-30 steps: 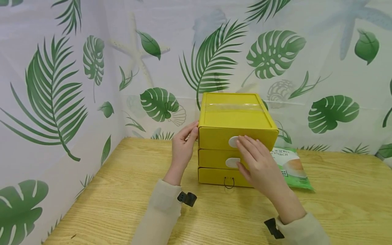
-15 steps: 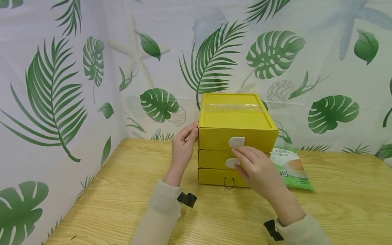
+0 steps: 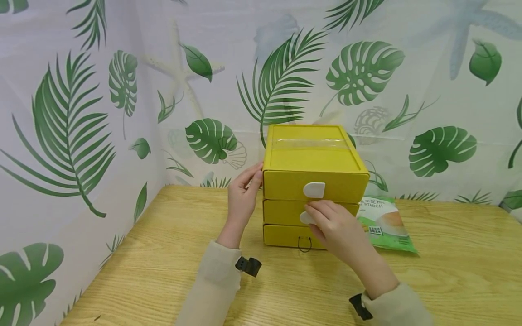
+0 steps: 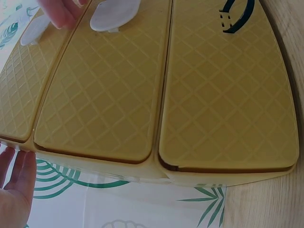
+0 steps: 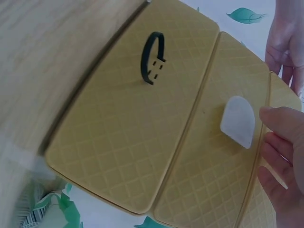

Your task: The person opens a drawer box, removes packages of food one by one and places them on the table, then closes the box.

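Three closed yellow drawers (image 3: pixel 284 211)

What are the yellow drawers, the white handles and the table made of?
Yellow drawers: probably plastic, fairly matte, since their fronts have a diamond pattern that looks molded in. White handles: maybe plastic too; they look smooth and evenly white. Table: wood or a wood-look covering with a soft sheen, because grain lines show.

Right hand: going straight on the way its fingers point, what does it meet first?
Probably the white pull tab on the middle drawer; the right hand is right beside it, though the remaining gap is hard to judge.
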Demonstrator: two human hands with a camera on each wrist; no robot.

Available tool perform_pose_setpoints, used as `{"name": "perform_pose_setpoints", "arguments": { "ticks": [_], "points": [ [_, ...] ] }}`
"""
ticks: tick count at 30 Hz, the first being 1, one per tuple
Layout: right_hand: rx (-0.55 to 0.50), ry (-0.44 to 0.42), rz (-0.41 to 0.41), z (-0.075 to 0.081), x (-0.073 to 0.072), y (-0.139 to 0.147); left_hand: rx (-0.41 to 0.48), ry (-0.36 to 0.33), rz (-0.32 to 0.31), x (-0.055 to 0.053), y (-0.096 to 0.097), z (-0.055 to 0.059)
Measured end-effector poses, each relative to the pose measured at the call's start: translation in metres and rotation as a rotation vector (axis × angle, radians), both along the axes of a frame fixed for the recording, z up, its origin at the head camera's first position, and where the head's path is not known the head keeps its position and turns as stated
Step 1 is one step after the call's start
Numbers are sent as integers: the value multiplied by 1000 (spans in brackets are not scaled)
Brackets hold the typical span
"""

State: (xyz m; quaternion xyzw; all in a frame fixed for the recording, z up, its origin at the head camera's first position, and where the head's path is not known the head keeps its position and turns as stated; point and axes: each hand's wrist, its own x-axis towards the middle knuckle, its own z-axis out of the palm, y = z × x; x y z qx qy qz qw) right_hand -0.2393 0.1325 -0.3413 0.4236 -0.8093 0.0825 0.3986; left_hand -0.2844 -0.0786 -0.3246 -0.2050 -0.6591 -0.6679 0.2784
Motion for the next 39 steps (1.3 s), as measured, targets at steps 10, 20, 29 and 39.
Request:
{"name": "perform_pose_setpoints", "arguments": {
  "ticks": [10, 20, 29, 39],
  "points": [
    [11, -34, -12, -6, -3, -1, 2, -11, 0, 1, 0, 1],
    [30, -37, -7, -11, -4, -2, -1, -12, -3, 20, 2, 19],
    [22, -48, -1, -12, -5, -4, -5, -21, 1, 20, 2, 19],
    [1, -44, -18, -14, -5, -8, -7, -26, 7, 21, 2, 20]
  ]
}}
